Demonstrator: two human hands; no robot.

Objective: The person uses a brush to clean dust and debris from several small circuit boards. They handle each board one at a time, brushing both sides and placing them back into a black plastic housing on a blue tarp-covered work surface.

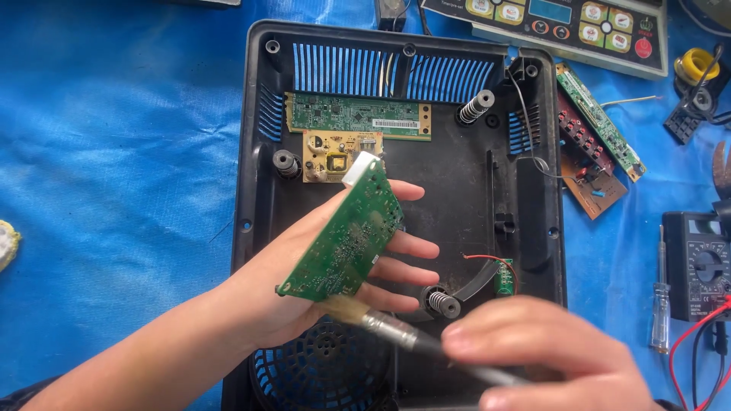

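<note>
My left hand [304,281] lies palm up over a black plastic housing [457,183] and holds a green circuit board [346,232] tilted on its fingers, a white connector at the board's far end. My right hand [541,350] is blurred at the lower right and grips a small brush [381,323] with a metal ferrule; its pale bristles touch the near end of the green board.
Inside the housing lie a long green board [358,116], a small yellow board [331,154], spring posts and a fan grille [327,373]. On the blue tarp: a control panel [563,23], loose boards [598,122], a multimeter [697,262], a screwdriver [661,304], a solder spool [697,65].
</note>
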